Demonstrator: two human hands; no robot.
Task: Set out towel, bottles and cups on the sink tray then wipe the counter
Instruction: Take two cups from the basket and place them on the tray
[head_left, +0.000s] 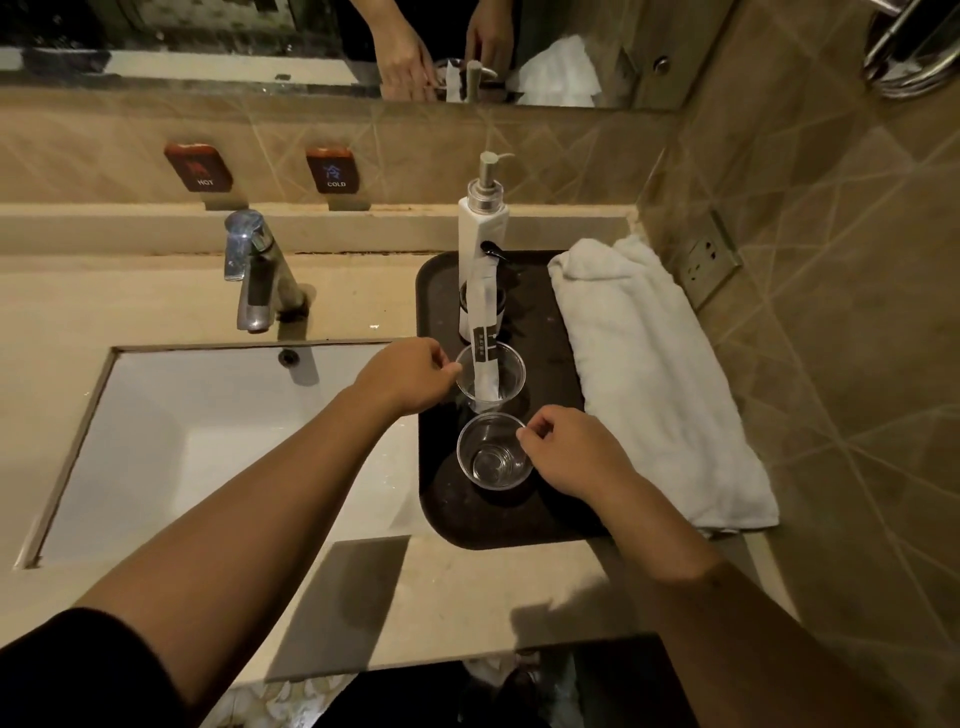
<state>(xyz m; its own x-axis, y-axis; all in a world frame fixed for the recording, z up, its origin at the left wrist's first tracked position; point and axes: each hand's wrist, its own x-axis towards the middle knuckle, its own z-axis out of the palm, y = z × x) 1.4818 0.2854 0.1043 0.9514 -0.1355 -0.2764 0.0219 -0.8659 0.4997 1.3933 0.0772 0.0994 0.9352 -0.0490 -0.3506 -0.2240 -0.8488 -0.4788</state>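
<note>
While both hands pinch cup rims, pump bottle (482, 234) behind, towel (654, 374) right.

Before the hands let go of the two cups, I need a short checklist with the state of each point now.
1. Near clear plastic cup upright on dark tray: ok.
2. Far clear cup holds white packet: ok.
3. Right hand grip on near cup's rim: ok.
4. Left hand at far cup's rim: ok.
5. White folded towel fully on tray: not ok.
6. Counter wiped: cannot tell.
</note>
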